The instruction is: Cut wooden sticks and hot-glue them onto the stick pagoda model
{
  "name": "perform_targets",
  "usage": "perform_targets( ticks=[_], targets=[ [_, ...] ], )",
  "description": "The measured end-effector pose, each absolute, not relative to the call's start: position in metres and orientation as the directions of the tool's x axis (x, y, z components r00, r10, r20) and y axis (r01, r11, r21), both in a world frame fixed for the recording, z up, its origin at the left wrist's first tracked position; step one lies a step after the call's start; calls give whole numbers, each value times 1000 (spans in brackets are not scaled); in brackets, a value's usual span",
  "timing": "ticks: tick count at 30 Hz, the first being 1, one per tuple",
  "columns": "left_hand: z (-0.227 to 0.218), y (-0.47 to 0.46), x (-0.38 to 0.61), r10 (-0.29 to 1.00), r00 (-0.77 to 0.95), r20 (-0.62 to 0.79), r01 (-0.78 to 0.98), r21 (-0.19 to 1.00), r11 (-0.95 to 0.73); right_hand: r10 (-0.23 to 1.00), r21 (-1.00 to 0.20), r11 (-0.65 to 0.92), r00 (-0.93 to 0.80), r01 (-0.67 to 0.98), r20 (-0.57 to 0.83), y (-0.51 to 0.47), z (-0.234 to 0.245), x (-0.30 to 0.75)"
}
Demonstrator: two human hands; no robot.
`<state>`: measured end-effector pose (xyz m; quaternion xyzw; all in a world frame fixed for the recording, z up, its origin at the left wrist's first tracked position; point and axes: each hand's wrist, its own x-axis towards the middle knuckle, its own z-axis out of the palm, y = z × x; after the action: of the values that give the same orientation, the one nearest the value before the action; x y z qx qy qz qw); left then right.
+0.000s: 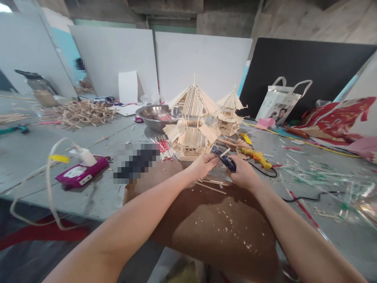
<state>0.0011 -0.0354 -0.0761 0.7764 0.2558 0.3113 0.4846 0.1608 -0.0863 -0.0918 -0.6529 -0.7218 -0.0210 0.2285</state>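
Stick (226, 152), likely light and brittle, pokes up between the fingertips; right hand (243, 173) is clamped on a blue tool (225, 159); left hand (203, 165) pinches its front end; stick best held gently mid-length.

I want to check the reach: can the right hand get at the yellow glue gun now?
Probably yes: the glue gun lies just beyond the right hand, with nothing between them. But that hand holds a blue tool, so its grip is not free.
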Motion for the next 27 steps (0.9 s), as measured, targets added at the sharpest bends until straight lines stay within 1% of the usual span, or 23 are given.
perform_targets(
  ticks=[3, 5, 7, 9, 11, 13, 15, 16, 17, 19, 22, 25, 27],
  targets=[
    [-75, -37, -2, 676, 734, 61, 41, 990, -134, 939, -239, 115, -27, 964, 342, -88, -91, 163],
    [-75, -36, -5, 615, 787, -46, 34, 999, 32, 943, -226, 108, -27, 968, 333, -90, -89, 163],
    [-75, -35, -7, 557, 825, -95, 31, 992, 123, 946, -221, 118, -42, 968, 323, -92, -87, 162],
    [-75, -34, -7, 548, 831, -98, 25, 990, 139, 948, -214, 122, -50, 969, 313, -92, -85, 161],
    [-75, -33, -6, 588, 805, -77, 30, 996, 89, 953, -204, 100, -34, 974, 302, -91, -85, 160],
    [-76, -33, -3, 663, 748, -9, 45, 998, -37, 957, -196, 56, 3, 979, 289, -90, -86, 159],
    [-76, -33, 0, 725, 681, 100, 66, 978, -197, 958, -207, 30, 31, 978, 285, -87, -88, 160],
    [-76, -33, 1, 739, 658, 141, 76, 965, -251, 956, -223, 43, 24, 974, 292, -86, -89, 160],
    [-76, -33, 1, 745, 649, 157, 80, 959, -271, 952, -244, 74, 4, 967, 305, -85, -90, 161],
    [-76, -35, 1, 728, 677, 113, 60, 976, -207, 937, -285, 164, -59, 944, 344, -84, -91, 163],
    [-75, -37, -2, 622, 783, -36, 15, 999, 39, 904, -308, 275, -136, 911, 405, -85, -91, 166],
    [-76, -38, -6, 489, 861, -142, 21, 969, 245, 874, -291, 334, -178, 897, 453, -86, -91, 169],
    [-78, -37, -7, 450, 877, -168, 21, 950, 313, 866, -276, 334, -178, 901, 466, -85, -92, 170]
  ],
)
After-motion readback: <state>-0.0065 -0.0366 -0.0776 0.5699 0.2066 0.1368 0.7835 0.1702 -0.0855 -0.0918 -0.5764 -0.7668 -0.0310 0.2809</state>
